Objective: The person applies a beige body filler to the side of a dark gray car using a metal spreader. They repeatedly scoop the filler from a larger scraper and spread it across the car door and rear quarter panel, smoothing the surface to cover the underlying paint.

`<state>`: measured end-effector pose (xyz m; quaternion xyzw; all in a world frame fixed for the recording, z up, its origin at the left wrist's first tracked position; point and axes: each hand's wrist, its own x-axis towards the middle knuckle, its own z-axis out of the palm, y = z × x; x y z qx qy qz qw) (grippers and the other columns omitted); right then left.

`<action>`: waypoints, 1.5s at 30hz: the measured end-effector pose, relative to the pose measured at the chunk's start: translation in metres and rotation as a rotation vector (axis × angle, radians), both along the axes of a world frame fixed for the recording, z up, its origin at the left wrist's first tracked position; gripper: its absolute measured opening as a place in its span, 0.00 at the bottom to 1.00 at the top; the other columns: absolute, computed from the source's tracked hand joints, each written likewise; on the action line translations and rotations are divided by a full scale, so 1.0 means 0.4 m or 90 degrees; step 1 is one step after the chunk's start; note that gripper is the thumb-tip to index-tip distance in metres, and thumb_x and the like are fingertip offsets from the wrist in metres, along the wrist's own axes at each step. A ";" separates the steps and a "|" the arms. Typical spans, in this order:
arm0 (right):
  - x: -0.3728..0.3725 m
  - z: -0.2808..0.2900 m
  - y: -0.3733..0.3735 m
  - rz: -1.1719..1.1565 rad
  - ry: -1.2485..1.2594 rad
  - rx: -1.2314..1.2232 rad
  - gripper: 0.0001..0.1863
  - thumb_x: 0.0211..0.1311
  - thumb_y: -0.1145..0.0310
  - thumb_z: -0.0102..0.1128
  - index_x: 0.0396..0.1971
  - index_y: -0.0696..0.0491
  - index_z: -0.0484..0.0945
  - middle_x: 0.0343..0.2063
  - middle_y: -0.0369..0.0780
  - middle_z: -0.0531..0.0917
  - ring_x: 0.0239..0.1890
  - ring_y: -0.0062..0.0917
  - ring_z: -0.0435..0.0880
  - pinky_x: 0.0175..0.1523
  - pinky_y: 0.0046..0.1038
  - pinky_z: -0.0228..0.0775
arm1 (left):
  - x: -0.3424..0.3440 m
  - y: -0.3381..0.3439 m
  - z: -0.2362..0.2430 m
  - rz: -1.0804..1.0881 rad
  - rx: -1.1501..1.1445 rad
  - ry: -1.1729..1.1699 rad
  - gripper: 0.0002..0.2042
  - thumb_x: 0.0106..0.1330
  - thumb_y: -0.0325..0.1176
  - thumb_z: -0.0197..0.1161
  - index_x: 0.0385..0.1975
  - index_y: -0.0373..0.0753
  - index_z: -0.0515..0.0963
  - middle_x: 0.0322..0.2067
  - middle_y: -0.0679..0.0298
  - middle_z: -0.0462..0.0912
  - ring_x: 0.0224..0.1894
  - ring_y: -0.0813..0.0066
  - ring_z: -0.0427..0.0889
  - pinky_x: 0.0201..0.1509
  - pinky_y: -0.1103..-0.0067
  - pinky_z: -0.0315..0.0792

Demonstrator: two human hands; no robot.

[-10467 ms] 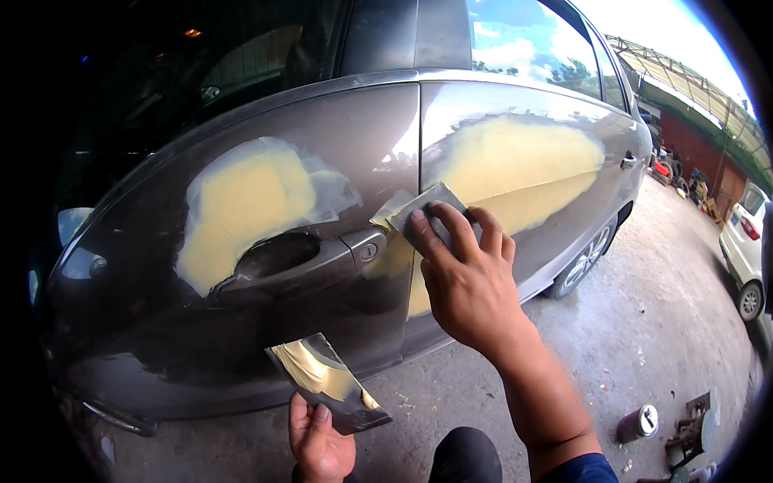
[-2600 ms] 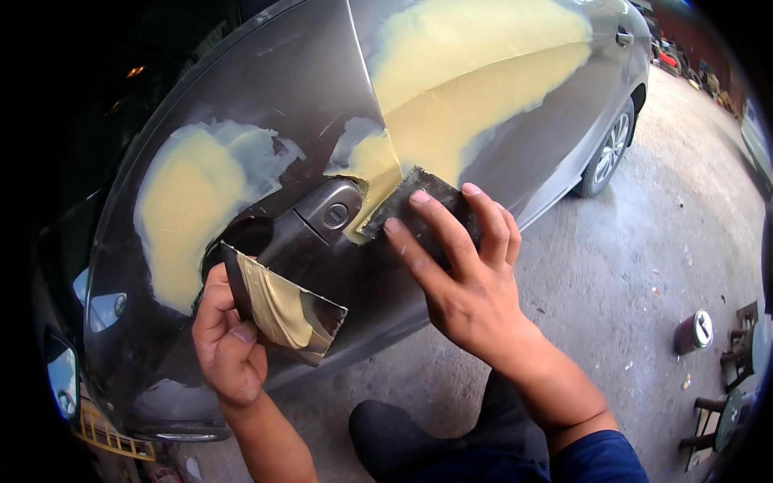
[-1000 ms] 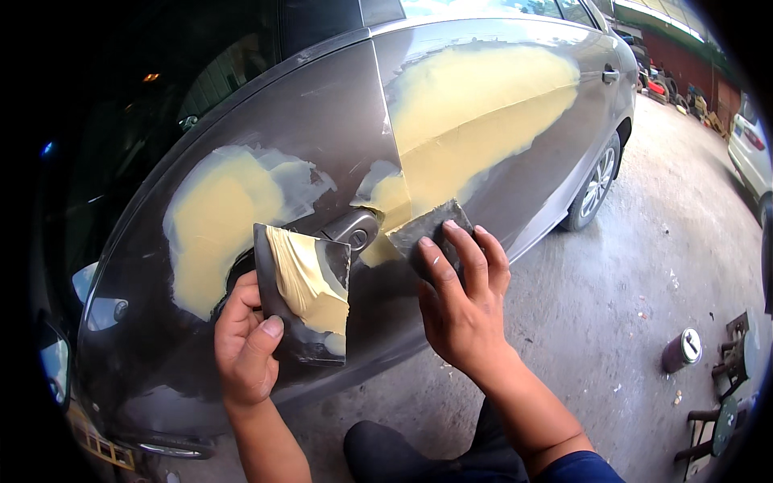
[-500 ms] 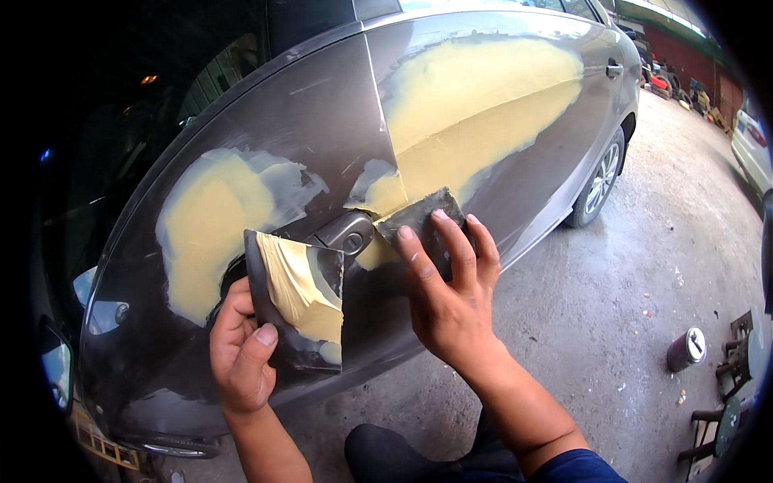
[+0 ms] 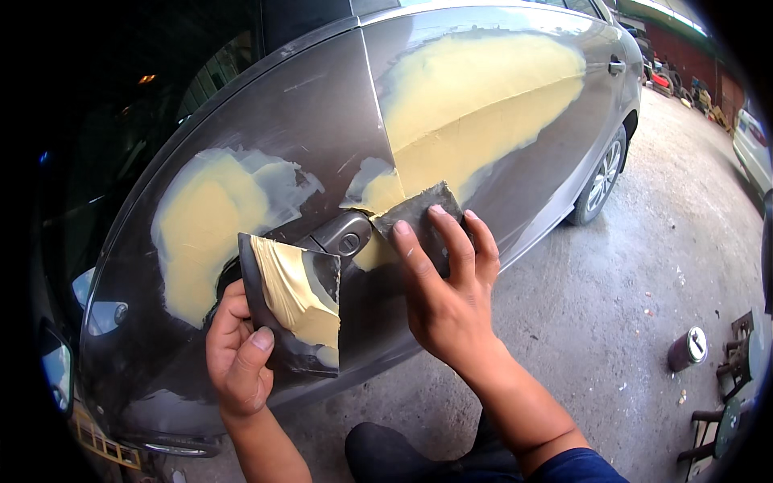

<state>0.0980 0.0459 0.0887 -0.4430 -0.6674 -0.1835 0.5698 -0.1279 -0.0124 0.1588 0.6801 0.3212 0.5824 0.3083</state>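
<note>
My left hand (image 5: 240,354) grips a dark flat plate (image 5: 258,338) carrying a thick cream smear of filler (image 5: 298,298), held upright in front of the front door. My right hand (image 5: 449,298) has its fingertips on a dark flat spreader (image 5: 419,213), which lies against the door at the seam just right of the front handle (image 5: 342,237), over a small cream patch. A broad yellowish filler patch (image 5: 483,97) covers much of the rear door; another (image 5: 201,221) sits left of the handle on the grey-brown front door (image 5: 298,121). The spreader's working edge is partly hidden.
A metal can (image 5: 687,348) stands on the concrete ground (image 5: 580,338) at right, beside small stools (image 5: 717,427). A white car (image 5: 750,141) is at the far right edge, with piled tyres and scrap (image 5: 676,88) behind. The car's side mirror (image 5: 56,362) is at left.
Since a second ago, my right hand and its spreader have moved a little up and left along the seam. The plate in my left hand has shifted slightly left and down in the view.
</note>
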 end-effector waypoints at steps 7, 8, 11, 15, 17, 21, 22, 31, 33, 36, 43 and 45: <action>0.009 -0.015 -0.009 0.008 0.001 -0.012 0.28 0.50 0.77 0.62 0.55 0.45 0.77 0.58 0.47 0.69 0.60 0.49 0.62 0.64 0.46 0.56 | -0.003 0.000 0.000 0.001 0.002 0.006 0.17 0.58 0.32 0.57 0.43 0.26 0.72 0.54 0.53 0.71 0.54 0.71 0.71 0.63 0.75 0.59; 0.007 -0.012 -0.006 0.009 0.001 -0.006 0.28 0.50 0.77 0.62 0.55 0.45 0.77 0.58 0.47 0.69 0.60 0.49 0.62 0.64 0.46 0.56 | -0.003 0.000 -0.001 0.002 0.006 0.007 0.17 0.58 0.32 0.57 0.43 0.26 0.72 0.54 0.53 0.71 0.54 0.71 0.71 0.63 0.75 0.59; 0.003 -0.010 0.007 0.007 0.008 0.011 0.29 0.48 0.77 0.61 0.56 0.44 0.77 0.58 0.45 0.69 0.60 0.50 0.62 0.63 0.46 0.55 | -0.001 0.002 -0.003 0.003 0.011 0.013 0.17 0.58 0.32 0.57 0.43 0.26 0.72 0.54 0.53 0.71 0.54 0.70 0.71 0.63 0.75 0.59; -0.001 -0.041 0.022 0.013 0.010 0.008 0.33 0.44 0.75 0.60 0.57 0.42 0.76 0.59 0.43 0.70 0.61 0.50 0.62 0.61 0.45 0.53 | 0.001 0.001 -0.002 0.005 0.006 0.003 0.17 0.57 0.32 0.56 0.43 0.25 0.72 0.54 0.52 0.71 0.54 0.70 0.71 0.63 0.75 0.59; -0.001 -0.053 0.019 0.018 0.006 -0.001 0.33 0.44 0.75 0.60 0.57 0.42 0.76 0.59 0.43 0.70 0.61 0.50 0.63 0.61 0.45 0.54 | -0.003 0.000 -0.005 0.010 0.009 0.005 0.18 0.57 0.32 0.56 0.43 0.25 0.72 0.54 0.52 0.71 0.54 0.70 0.71 0.63 0.75 0.59; 0.003 -0.068 0.015 0.021 0.000 -0.009 0.33 0.44 0.75 0.61 0.57 0.42 0.76 0.59 0.43 0.70 0.61 0.50 0.63 0.61 0.45 0.54 | 0.009 -0.003 0.000 0.025 -0.008 -0.003 0.20 0.55 0.31 0.56 0.46 0.26 0.71 0.48 0.58 0.73 0.52 0.72 0.71 0.64 0.78 0.58; 0.004 -0.071 0.013 0.022 -0.002 -0.013 0.33 0.44 0.75 0.61 0.57 0.42 0.76 0.59 0.43 0.70 0.61 0.50 0.63 0.61 0.45 0.54 | 0.009 -0.002 0.000 0.025 -0.007 -0.001 0.20 0.55 0.31 0.56 0.46 0.27 0.71 0.48 0.58 0.73 0.52 0.72 0.71 0.64 0.78 0.58; 0.025 -0.030 -0.044 0.022 -0.012 -0.043 0.27 0.51 0.77 0.62 0.54 0.44 0.78 0.57 0.47 0.71 0.59 0.50 0.63 0.63 0.46 0.57 | 0.003 -0.002 0.001 0.024 -0.001 0.008 0.20 0.55 0.31 0.56 0.46 0.27 0.71 0.49 0.58 0.73 0.53 0.72 0.71 0.64 0.77 0.58; 0.028 -0.009 -0.034 0.013 -0.029 -0.028 0.27 0.51 0.77 0.62 0.55 0.44 0.77 0.57 0.47 0.70 0.60 0.50 0.63 0.63 0.46 0.57 | 0.005 -0.002 0.004 0.022 -0.007 0.009 0.19 0.55 0.31 0.55 0.46 0.27 0.71 0.49 0.57 0.73 0.53 0.72 0.71 0.64 0.77 0.58; 0.020 0.009 -0.027 0.009 -0.026 -0.027 0.28 0.51 0.77 0.61 0.55 0.44 0.77 0.57 0.46 0.70 0.60 0.50 0.63 0.63 0.46 0.57 | 0.001 0.000 0.001 0.014 -0.007 0.010 0.19 0.56 0.31 0.55 0.46 0.27 0.71 0.50 0.57 0.73 0.53 0.72 0.71 0.64 0.77 0.58; 0.001 -0.035 -0.016 0.000 -0.026 -0.038 0.32 0.45 0.76 0.59 0.57 0.43 0.75 0.59 0.43 0.70 0.60 0.50 0.63 0.58 0.45 0.55 | 0.010 -0.002 0.000 0.024 0.000 0.009 0.19 0.56 0.31 0.55 0.46 0.27 0.71 0.49 0.57 0.73 0.53 0.72 0.71 0.65 0.77 0.57; -0.002 -0.051 -0.019 0.003 -0.027 -0.043 0.32 0.45 0.75 0.59 0.56 0.43 0.76 0.59 0.43 0.70 0.60 0.50 0.63 0.57 0.46 0.56 | 0.004 0.000 -0.004 0.021 0.004 0.012 0.19 0.56 0.31 0.55 0.46 0.26 0.71 0.49 0.57 0.73 0.53 0.71 0.70 0.65 0.77 0.57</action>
